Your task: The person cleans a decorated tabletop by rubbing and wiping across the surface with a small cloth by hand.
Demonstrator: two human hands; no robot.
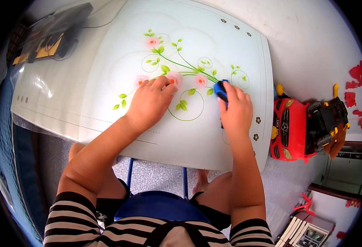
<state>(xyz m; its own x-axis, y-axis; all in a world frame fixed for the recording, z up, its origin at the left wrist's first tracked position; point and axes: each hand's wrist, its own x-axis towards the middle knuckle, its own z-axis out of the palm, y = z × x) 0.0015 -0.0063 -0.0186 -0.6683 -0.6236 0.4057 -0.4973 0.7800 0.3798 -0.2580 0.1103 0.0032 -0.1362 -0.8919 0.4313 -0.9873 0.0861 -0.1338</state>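
A table (pixel 119 45) with a pale, glossy top printed with pink flowers and green leaves lies in front of me. My left hand (pixel 150 101) rests on it, fingers slightly bent and tips touching the surface beside a printed pink flower (pixel 174 79); no object shows in it. On the right side of the tabletop, my right hand (pixel 237 109) grips a blue-and-black tool (pixel 221 89). Its exact kind is unclear because the fingers cover much of it, and a dark end shows below the hand.
Clear plastic covers a dark and yellow object (pixel 49 46) at the table's far left. Beyond the right edge stand a red toy car (pixel 290 129) and a black-and-yellow toy (pixel 331 119). A blue chair (pixel 160 206) is between my legs. White wall rises behind.
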